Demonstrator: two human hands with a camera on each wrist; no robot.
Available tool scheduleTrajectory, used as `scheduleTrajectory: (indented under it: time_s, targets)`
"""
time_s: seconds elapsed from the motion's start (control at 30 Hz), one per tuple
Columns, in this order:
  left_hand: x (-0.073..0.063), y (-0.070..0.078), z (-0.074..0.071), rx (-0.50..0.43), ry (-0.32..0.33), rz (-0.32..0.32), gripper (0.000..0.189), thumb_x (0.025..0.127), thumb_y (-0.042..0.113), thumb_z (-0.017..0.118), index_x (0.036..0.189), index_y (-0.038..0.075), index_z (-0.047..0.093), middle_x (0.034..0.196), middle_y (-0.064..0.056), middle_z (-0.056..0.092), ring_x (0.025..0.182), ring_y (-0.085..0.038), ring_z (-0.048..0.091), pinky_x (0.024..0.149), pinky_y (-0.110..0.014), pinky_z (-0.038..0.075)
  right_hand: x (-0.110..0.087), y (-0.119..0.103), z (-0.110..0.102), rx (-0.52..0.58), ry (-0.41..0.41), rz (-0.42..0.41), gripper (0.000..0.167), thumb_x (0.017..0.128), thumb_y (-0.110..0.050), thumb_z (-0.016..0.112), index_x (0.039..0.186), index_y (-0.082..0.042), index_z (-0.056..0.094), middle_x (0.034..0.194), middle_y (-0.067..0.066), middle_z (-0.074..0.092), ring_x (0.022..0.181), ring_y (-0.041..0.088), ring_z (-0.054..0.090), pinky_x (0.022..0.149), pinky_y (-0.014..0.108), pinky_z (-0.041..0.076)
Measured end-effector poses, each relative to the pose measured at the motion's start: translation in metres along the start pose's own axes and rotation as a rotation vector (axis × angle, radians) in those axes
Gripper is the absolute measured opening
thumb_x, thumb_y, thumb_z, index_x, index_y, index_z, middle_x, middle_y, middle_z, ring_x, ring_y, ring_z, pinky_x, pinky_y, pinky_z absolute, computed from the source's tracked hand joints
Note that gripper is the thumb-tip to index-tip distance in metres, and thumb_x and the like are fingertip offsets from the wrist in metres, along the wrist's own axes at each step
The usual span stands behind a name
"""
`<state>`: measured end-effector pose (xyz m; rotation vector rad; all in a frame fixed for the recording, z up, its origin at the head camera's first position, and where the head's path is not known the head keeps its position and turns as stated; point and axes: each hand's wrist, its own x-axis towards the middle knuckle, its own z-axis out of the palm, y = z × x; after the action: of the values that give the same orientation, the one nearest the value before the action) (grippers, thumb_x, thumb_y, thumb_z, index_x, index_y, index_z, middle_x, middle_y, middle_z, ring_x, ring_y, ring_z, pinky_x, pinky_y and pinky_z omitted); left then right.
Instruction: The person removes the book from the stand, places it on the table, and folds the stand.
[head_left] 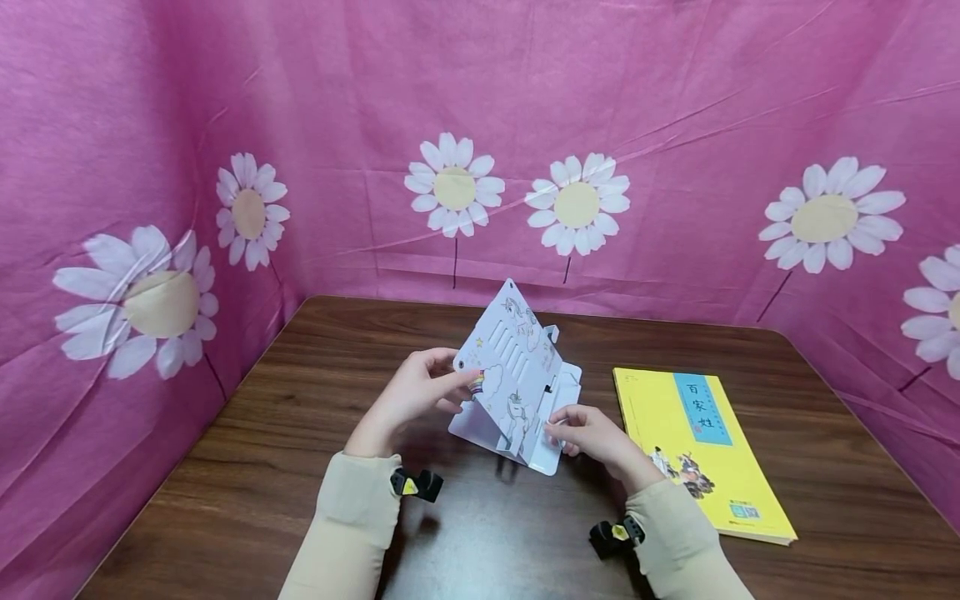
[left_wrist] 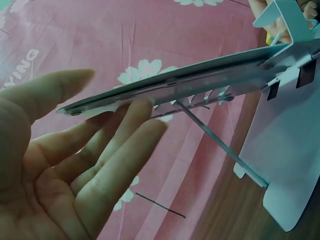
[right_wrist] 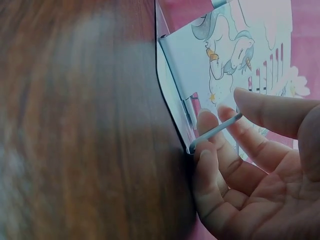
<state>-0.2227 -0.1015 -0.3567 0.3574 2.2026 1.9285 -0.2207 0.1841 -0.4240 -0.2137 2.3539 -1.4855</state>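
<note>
A white metal book stand (head_left: 517, 367), printed with unicorns, stands tilted on the table, its slotted back panel raised over a flat base (left_wrist: 295, 150). At the panel's left edge is my left hand (head_left: 420, 392), thumb on the printed face side and fingers behind. A thin wire support leg (left_wrist: 225, 142) runs from behind the panel down to the base. My right hand (head_left: 596, 437) pinches a wire page holder (right_wrist: 217, 132) at the stand's lower right, between thumb and fingers. The far ends of some left fingers are hidden behind the panel in the head view.
A yellow book (head_left: 705, 458) with a blue title block lies right of the stand, near the right forearm. The brown wooden table (head_left: 247, 500) is bordered by a pink curtain (head_left: 337, 125) with daisies. Each wrist wears a small black camera strap.
</note>
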Motion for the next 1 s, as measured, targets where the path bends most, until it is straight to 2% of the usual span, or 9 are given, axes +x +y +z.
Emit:
scheduleTrajectory:
  time_s: [0.2,0.47,0.57,0.77,1.0]
  targets:
    - [0.0045,-0.0019,0.0039,-0.085,0.075,0.034,0.040,0.097,0.017,0.064,0.131,-0.004,0.059,0.106,-0.020,0.071,0.078,-0.016,0.071,0.075,-0.052,0.061,0.0000,-0.0010,0.0014,-0.022,0.024,0.003,0.025,0.096,-0.020,0.063,0.104,0.004,0.063,0.081,0.002,0.067,0.069,0.014,0.054,0.062,0.025,0.049]
    - [0.0071,-0.0008,0.0092,-0.201,0.180,-0.012,0.038,0.101,0.022,0.057,0.128,-0.005,0.062,0.102,-0.014,0.070,0.081,-0.012,0.068,0.075,-0.050,0.062,-0.0014,-0.0018,0.0018,-0.027,0.024,-0.003,0.024,0.096,-0.021,0.064,0.104,0.002,0.062,0.081,0.006,0.066,0.068,0.016,0.054,0.064,0.028,0.050]
    - [0.0071,-0.0016,0.0085,-0.231,0.178,-0.002,0.038,0.102,0.021,0.055,0.128,-0.006,0.062,0.104,-0.015,0.071,0.084,-0.012,0.068,0.072,-0.045,0.063,-0.0014,-0.0018,0.0019,-0.016,0.018,-0.009,0.023,0.096,-0.020,0.064,0.103,0.002,0.062,0.081,0.007,0.065,0.067,0.017,0.053,0.064,0.028,0.050]
    - [0.0062,-0.0003,0.0060,-0.254,0.142,0.003,0.037,0.102,0.018,0.054,0.131,-0.005,0.060,0.113,-0.018,0.070,0.090,-0.013,0.068,0.073,-0.046,0.063,-0.0008,-0.0019,0.0020,-0.014,0.013,-0.014,0.022,0.097,-0.019,0.064,0.103,0.002,0.062,0.080,0.006,0.065,0.067,0.016,0.053,0.063,0.028,0.050]
    - [0.0050,0.0023,0.0048,-0.264,0.124,-0.005,0.038,0.101,0.016,0.056,0.132,-0.005,0.059,0.112,-0.018,0.070,0.086,-0.014,0.069,0.073,-0.043,0.063,-0.0020,-0.0026,0.0014,-0.026,0.011,-0.010,0.023,0.097,-0.020,0.063,0.104,0.002,0.062,0.080,0.006,0.066,0.069,0.017,0.055,0.064,0.029,0.051]
